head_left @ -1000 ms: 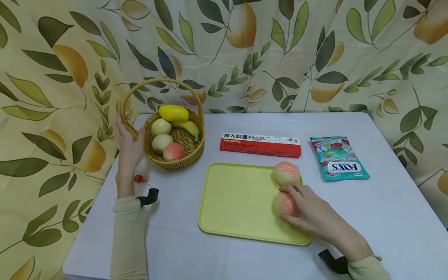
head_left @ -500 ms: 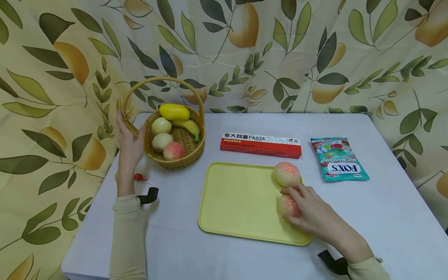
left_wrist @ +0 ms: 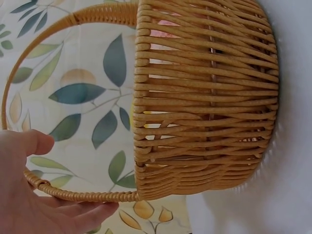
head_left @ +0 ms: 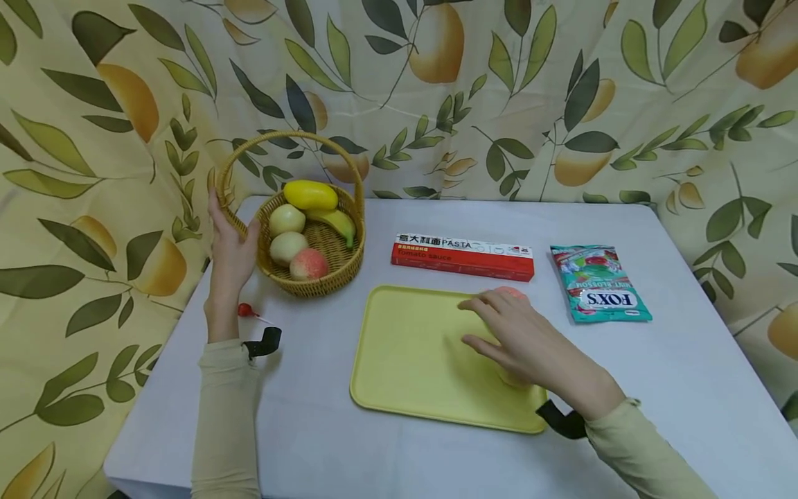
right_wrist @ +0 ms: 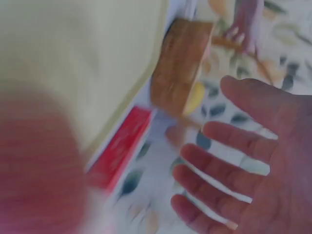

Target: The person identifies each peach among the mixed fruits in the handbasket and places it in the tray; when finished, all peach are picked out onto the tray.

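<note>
My left hand [head_left: 232,253] rests against the handle of a wicker basket [head_left: 314,285], fingers straight along its outer side and thumb apart from it. Inside the basket lie a peach [head_left: 309,265], two pale round fruits [head_left: 288,248], a banana [head_left: 335,225] and a plump yellow fruit [head_left: 309,195]. Over the right part of a yellow tray [head_left: 399,360] hovers my right hand [head_left: 520,339], its spread fingers holding nothing. It mostly hides two peaches on the tray: the far one [head_left: 512,292] and the near one [head_left: 512,378]. A blurred peach [right_wrist: 39,161] fills the right wrist view's lower left.
Behind the tray lies a red and white pasta box [head_left: 463,257]. A teal candy bag [head_left: 600,284] lies to the right. A red lollipop [head_left: 246,310] sits beside my left wrist. Patterned cloth [head_left: 424,125] hangs behind the table.
My right hand has let go of the near peach, lifted and moved left and away from me over the tray. My left hand stays at the basket handle.
</note>
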{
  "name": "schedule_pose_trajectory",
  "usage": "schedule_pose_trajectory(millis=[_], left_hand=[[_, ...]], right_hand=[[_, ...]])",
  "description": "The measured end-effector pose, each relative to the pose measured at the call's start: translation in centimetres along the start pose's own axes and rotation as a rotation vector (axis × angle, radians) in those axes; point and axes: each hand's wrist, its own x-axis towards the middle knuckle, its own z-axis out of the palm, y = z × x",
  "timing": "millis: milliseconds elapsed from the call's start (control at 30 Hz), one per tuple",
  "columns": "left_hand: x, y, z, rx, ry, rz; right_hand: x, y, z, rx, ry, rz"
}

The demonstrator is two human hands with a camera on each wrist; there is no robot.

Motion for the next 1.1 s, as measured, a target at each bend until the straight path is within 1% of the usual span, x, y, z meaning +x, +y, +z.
schedule_pose_trajectory(millis=[100,233,333,433,500,567,633,733,833,900,933,1000,1100], left_hand=[[0.4,0.4,-0.3,-0.01,-0.007,0.018],[1.0,0.9,-0.3,-0.011,-0.035,0.034],[1.2,1.1,-0.4,-0.005,-0.042,0.036],[1.1,1.1,-0.4,-0.013,-0.043,0.037],[1.0,1.1,-0.2,-0.034,-0.057,0.04],[0.8,1.1,0.0,-0.072,-0.087,0.04],[0.6,1.1,0.3,-0.104,-0.121,0.038],[0.2,0.9,0.4,-0.122,-0.146,0.032],[-0.2,0.8,0.2,-0.083,-0.126,0.016],[-0.5,0.6,0.0,-0.062,-0.106,0.008],[-0.6,0.6,-0.2,-0.06,-0.1,0.005],[-0.9,0.5,-0.4,-0.057,-0.092,0.005],[-1.3,0.3,-0.8,-0.068,-0.089,0.006]], right_hand=[[4.0,-1.1,-0.8,0.016,-0.052,-0.127],[10.3,-2.7,-1.1,0.044,-0.137,-0.263],[15.5,-4.6,-0.5,0.047,-0.209,-0.34],[20.6,-6.9,0.5,0.006,-0.254,-0.413],[23.4,-8.1,1.4,-0.027,-0.267,-0.454],[25.6,-8.9,2.2,-0.059,-0.277,-0.472],[27.1,-9.3,3.1,-0.081,-0.307,-0.46],[28.3,-9.5,4.6,-0.1,-0.352,-0.45],[28.8,-9.8,6.0,-0.116,-0.381,-0.474],[28.8,-10.0,6.7,-0.113,-0.387,-0.472],[28.8,-10.1,7.0,-0.115,-0.388,-0.459],[28.7,-9.9,7.4,-0.087,-0.408,-0.397],[28.7,-9.2,7.7,0.011,-0.468,-0.278]])
